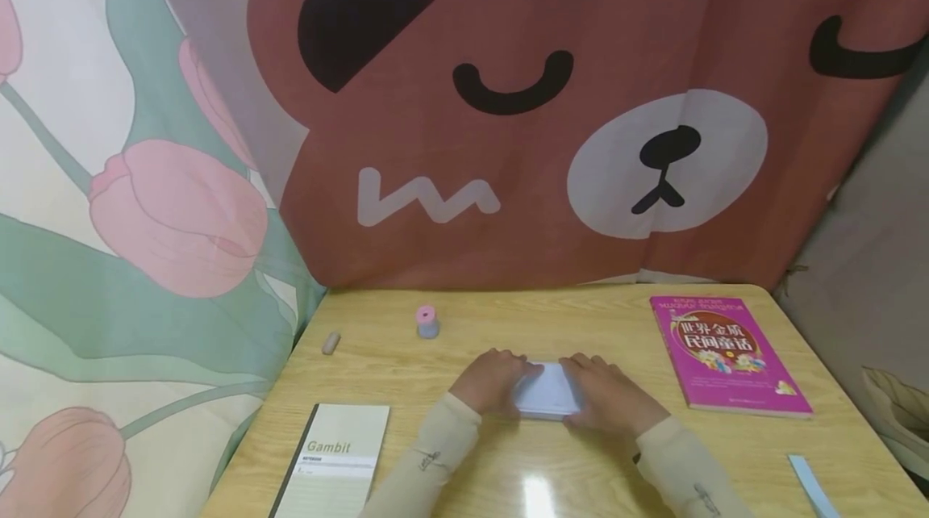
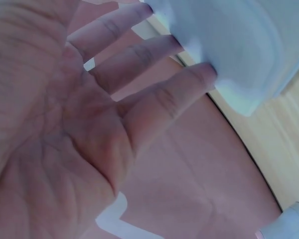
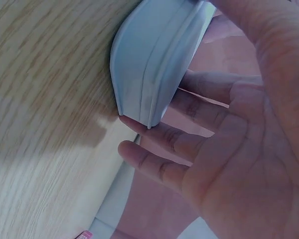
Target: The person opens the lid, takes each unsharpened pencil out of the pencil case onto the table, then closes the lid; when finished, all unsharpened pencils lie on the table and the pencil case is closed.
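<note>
A pale blue-white flat case (image 1: 547, 395) with rounded corners is between both hands, close over the middle of the table. My left hand (image 1: 492, 381) holds its left side, thumb toward the top face. My right hand (image 1: 611, 395) holds the opposite side in the same way. In the left wrist view, extended fingertips (image 2: 204, 74) meet the edge of the case (image 2: 234, 50). The right wrist view shows a seam along the side of the case (image 3: 149, 64), with fingers (image 3: 182, 142) at its far edge and the thumb near the top of the picture.
On the wooden table (image 1: 581, 320) lie a Gambit notebook (image 1: 337, 457) at front left and a magenta book (image 1: 729, 357) at right. A small brownish cylinder (image 1: 331, 343) and a pink-and-grey spool (image 1: 428, 323) are at back left. A light blue strip (image 1: 811, 484) is at front right.
</note>
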A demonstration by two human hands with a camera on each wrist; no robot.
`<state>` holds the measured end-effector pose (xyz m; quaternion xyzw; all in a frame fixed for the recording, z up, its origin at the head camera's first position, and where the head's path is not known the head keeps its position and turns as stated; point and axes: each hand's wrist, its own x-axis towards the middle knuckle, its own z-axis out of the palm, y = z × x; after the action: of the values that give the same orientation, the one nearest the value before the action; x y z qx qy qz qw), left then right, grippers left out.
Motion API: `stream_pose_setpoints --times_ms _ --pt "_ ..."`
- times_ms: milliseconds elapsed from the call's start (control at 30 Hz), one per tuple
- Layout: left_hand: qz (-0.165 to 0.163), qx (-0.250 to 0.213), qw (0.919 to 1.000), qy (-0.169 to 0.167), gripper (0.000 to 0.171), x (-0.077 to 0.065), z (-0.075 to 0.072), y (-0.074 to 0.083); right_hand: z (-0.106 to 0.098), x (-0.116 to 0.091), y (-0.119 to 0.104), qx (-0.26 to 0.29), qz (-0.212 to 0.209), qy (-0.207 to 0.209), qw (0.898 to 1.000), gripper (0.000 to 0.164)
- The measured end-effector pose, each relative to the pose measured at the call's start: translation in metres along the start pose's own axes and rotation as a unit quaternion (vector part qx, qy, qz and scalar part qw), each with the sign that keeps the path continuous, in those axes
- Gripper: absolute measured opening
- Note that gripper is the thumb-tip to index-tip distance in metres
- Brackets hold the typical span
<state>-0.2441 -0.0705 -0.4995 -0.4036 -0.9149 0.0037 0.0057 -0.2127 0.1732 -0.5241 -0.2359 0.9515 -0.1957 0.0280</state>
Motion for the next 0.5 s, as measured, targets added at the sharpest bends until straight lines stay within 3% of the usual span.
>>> stream_pose_setpoints --times_ms 500 --pt "0.024 0.027 0.9991 -0.022 0.076 0.0065 -0.0038 -0.0030 0.0010 0.0041 0.0016 0.008 0.020 -0.010 1.000 0.096"
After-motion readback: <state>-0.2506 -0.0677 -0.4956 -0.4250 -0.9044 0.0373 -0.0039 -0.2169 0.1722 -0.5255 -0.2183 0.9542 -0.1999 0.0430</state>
